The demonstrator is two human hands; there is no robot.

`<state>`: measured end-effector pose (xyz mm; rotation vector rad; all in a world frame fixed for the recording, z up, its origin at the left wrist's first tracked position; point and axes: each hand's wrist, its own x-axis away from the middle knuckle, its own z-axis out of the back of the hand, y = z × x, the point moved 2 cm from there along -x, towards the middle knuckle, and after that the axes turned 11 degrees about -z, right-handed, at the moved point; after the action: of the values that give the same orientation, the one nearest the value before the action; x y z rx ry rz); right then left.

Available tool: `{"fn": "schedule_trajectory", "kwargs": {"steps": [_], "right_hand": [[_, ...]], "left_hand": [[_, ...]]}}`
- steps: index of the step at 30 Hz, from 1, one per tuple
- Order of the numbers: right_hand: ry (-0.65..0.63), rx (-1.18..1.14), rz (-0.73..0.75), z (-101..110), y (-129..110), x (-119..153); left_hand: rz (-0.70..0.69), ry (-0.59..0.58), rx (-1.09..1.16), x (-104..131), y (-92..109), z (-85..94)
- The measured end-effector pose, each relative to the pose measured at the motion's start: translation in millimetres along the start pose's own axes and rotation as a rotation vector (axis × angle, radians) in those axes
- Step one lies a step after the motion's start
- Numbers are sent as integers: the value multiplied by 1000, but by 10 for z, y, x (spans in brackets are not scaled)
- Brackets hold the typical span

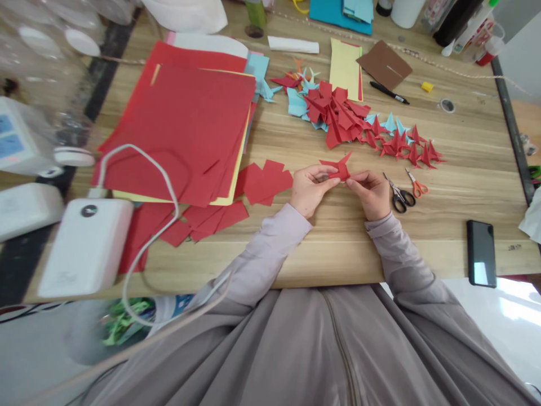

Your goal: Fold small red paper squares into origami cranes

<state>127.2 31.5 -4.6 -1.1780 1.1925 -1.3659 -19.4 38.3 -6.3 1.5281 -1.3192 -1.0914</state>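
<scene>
Between my hands is a small piece of folded red origami paper (340, 171), two thin points sticking out at its top. My left hand (310, 188) pinches it from the left, thumb in front. On the other side, the fingertips of my right hand (371, 192) close on its lower right corner. Just beyond lies a heap of folded red pieces (338, 113), mixed with light blue ones. Finished-looking red pointed folds (395, 144) trail off to its right. Black-handled scissors (401, 197) and small orange-handled scissors (417, 184) rest beside my right hand.
Large red sheets (194, 124) are stacked on the left, with small red squares (266, 183) around them. A white power bank (87, 245) with a cable (169, 186) sits front left. A phone (480, 254) overhangs the front edge at right; a black pen (389, 92) lies farther back.
</scene>
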Motion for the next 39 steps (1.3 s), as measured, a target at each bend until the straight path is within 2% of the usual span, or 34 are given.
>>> {"fn": "schedule_trajectory", "kwargs": {"steps": [14, 25, 39], "right_hand": [[24, -105, -76, -12, -13, 13], [11, -82, -82, -13, -23, 16], [19, -95, -91, 7, -18, 0]], "left_hand": [[12, -22, -2, 0, 8, -5], [11, -36, 32, -9, -1, -4], [137, -49, 194, -5, -44, 14]]}}
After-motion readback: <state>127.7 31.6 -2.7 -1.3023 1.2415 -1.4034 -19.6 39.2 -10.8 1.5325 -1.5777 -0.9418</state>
